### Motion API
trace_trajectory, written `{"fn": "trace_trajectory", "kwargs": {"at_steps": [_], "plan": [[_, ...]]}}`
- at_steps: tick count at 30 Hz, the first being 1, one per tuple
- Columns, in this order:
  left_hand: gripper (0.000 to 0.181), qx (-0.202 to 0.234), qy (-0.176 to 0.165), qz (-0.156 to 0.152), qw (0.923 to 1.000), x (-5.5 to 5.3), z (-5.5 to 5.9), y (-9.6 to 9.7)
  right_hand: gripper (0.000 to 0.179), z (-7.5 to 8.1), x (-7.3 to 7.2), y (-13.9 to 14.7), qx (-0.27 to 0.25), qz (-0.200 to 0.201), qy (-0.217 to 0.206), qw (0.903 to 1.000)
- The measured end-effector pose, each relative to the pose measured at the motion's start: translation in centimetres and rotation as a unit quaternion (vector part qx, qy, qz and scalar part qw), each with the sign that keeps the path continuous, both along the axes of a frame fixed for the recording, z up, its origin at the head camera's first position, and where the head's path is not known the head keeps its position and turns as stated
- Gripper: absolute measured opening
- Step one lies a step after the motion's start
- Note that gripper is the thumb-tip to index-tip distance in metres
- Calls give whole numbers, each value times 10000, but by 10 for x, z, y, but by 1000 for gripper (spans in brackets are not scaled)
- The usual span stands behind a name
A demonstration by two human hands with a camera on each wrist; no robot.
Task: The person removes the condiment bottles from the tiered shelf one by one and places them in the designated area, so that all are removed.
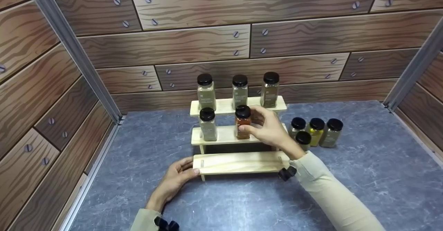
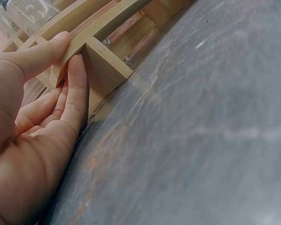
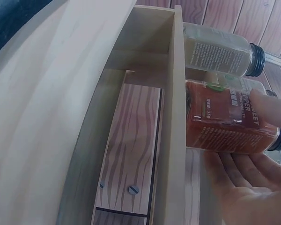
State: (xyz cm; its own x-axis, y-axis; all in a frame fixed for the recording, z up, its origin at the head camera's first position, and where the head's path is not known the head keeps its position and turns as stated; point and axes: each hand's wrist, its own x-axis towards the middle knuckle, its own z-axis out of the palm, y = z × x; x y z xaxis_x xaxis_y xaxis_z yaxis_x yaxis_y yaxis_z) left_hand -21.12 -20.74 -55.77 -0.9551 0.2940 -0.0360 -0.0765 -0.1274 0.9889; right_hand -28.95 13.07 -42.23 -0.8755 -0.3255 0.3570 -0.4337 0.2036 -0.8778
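My right hand (image 1: 270,125) holds a spice jar of red powder (image 1: 243,130) with a black lid, thumb on one side and fingers on the other. The jar stands upright at the middle of the wooden rack's second tier (image 1: 225,140); in the right wrist view its base is right at the shelf board. To its left on that tier is a jar with pale contents (image 1: 208,130). With thumb and fingers my left hand (image 1: 174,175) pinches the left end of the lowest tier (image 1: 238,163), thumb on top, as the left wrist view shows.
Three black-lidded jars, left (image 1: 206,96), middle (image 1: 240,94) and right (image 1: 270,92), stand on the top tier. Several more jars, one of them yellow (image 1: 316,134), are grouped on the grey tabletop (image 1: 373,148) right of the rack. Wood-patterned walls (image 1: 207,47) enclose the back and sides.
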Motion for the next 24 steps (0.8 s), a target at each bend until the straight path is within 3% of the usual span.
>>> {"fn": "trace_trajectory", "kwargs": {"at_steps": [8, 17, 24], "plan": [[71, 8, -3, -35, 10000, -1, 2, 1, 53, 0, 2, 1, -135, 2, 70, 9999], [73, 20, 50, -42, 10000, -1, 2, 0, 52, 14, 16, 4, -119, 14, 172, 9998], [72, 44, -4, -32, 10000, 0, 1, 1, 51, 17, 21, 11, -99, -17, 242, 9997]]}}
